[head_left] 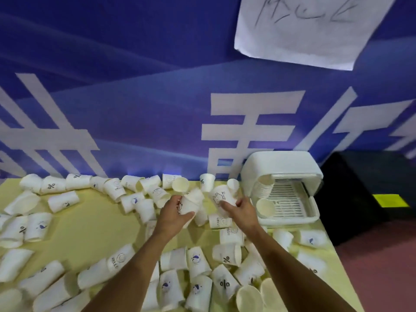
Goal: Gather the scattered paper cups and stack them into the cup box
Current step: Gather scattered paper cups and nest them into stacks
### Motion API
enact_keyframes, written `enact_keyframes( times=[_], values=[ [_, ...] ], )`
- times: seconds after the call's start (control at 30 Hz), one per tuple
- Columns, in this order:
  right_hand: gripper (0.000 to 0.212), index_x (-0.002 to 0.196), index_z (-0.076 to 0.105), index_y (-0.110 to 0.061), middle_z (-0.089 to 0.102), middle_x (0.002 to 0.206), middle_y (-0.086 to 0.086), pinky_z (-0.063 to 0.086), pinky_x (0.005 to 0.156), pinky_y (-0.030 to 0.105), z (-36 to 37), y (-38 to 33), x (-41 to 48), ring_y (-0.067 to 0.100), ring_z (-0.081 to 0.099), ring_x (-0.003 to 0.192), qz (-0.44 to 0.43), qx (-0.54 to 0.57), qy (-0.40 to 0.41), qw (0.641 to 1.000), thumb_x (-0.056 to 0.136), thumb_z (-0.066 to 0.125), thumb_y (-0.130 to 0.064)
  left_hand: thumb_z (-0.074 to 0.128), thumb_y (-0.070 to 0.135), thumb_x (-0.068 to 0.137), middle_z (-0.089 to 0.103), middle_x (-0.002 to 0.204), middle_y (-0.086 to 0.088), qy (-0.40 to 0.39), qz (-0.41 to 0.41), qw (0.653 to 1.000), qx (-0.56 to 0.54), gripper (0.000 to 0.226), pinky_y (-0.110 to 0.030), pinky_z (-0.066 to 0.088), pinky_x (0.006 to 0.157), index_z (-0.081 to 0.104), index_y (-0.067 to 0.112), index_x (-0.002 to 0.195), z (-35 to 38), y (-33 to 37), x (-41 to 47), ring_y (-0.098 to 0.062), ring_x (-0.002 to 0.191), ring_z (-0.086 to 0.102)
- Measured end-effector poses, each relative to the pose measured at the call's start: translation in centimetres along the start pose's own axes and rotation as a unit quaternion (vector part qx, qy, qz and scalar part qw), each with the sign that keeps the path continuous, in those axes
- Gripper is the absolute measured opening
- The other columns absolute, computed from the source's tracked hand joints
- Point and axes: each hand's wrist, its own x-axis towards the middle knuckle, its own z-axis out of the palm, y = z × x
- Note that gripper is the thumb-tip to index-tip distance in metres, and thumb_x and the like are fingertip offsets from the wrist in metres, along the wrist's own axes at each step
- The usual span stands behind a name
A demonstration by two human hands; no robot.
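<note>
**Mid-gather, a cup in each hand**

Nearest the camera, paper cups lie tipped over in a thick scatter (pixel 198 273) across the yellow table (pixel 90 224), most on their sides and some overlapping. Just beyond them, the left hand (pixel 174 213) is wrapped around a short nested stack of cups (pixel 191 202), while the right hand (pixel 240 209) grips a single printed cup (pixel 221 199) tilted toward the left. Both are lifted clear of the tabletop. This looks like the collecting step, with nesting the single cup into the stack the likely next move, which calls for lining up rim and base. Farther right, the white cup box (pixel 281 163) stands open, a row of stacked cups (pixel 264 188) already lying inside. Behind everything hangs a blue banner (pixel 135 97).
</note>
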Motion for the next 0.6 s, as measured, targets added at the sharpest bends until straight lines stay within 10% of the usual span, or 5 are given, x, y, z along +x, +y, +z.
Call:
enact_keyframes(
  times=[0.6],
  values=[
    [0.068, 0.126, 0.045, -0.025, 0.064, 0.107, -0.002, 0.049, 0.081, 0.033, -10.5, 6.3, 3.6, 0.021, 0.062, 0.100, -0.047, 0.010, 0.082, 0.995, 0.070, 0.082, -0.012, 0.082, 0.031, 0.073, 0.059, 0.112, 0.006, -0.051, 0.022, 0.995, 0.088, 0.063, -0.021, 0.042, 0.083, 0.051, 0.022, 0.127, 8.2, 5.7, -0.9, -0.010, 0.101, 0.056]
  ],
)
